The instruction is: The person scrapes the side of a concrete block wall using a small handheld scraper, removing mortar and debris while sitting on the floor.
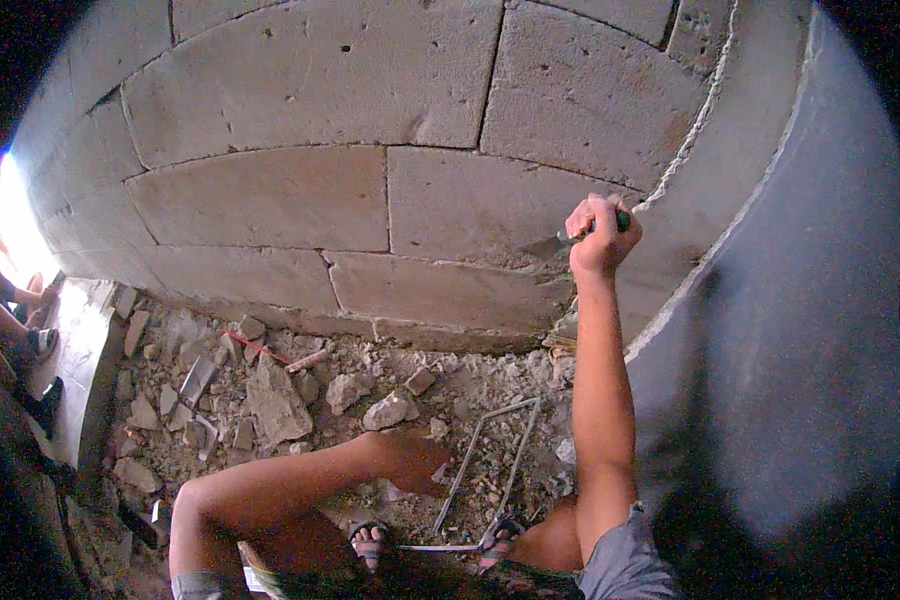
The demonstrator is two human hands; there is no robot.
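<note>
I have the right hand (602, 232) wrapped firmly around a dark-green-handled hand tool with a flat grey blade (570, 238). The tool sits in front of the pale stone-block wall (270, 190), its blade pointing left; I can't tell whether it touches. I see the left hand (417, 467) low above the broken grey rubble (280, 400), too shadowed to tell its grip, near a thin, pale, straight-sided frame (518, 457).
</note>
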